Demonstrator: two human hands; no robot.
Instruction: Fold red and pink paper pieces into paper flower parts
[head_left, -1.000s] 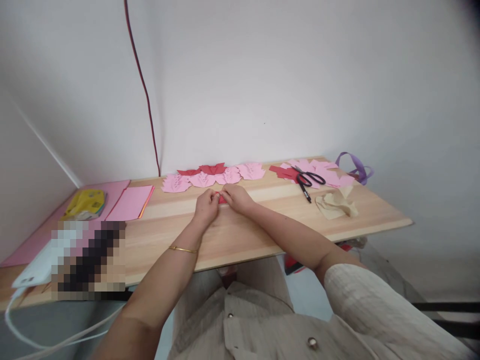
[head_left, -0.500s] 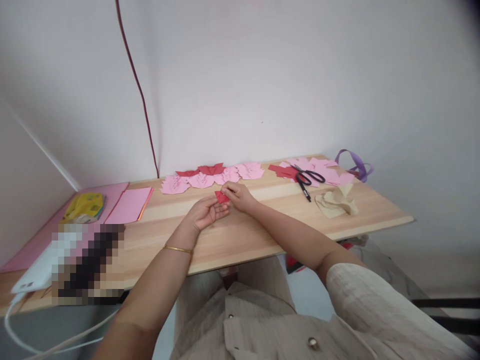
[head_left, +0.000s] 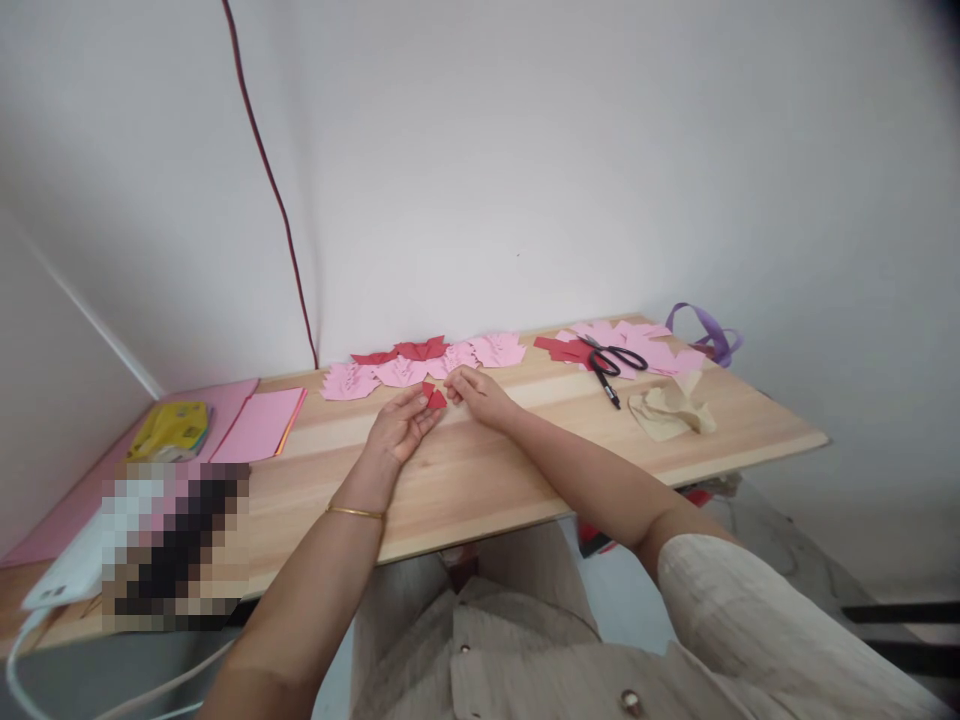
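Observation:
A small piece of folded red paper (head_left: 434, 397) is pinched between the thumb and fingers of my left hand (head_left: 401, 420), which lies palm up low over the table. Just right of it is my right hand (head_left: 480, 396), its fingers curled together and close to the paper's edge. A narrow gap shows between those fingertips and the paper; whether they hold anything is too small to see. Behind my hands stand several fan-folded pink paper pieces (head_left: 351, 380) and red folded paper pieces (head_left: 421, 349) in a row along the wall.
Black-handled scissors (head_left: 619, 358) lie on pink paper cutouts (head_left: 667, 350) and red strips (head_left: 562, 350), beside a black pen (head_left: 606, 388). Crumpled tan paper (head_left: 671, 410) and a purple ribbon (head_left: 709, 335) are rightward. Leftward are pink sheets (head_left: 259, 425), a yellow packet (head_left: 171, 430) and a white power strip (head_left: 71, 575).
My right hand's fingers have come off the red paper and sit slightly right of it. My left hand now grips the paper, which has turned. The view has shifted slightly.

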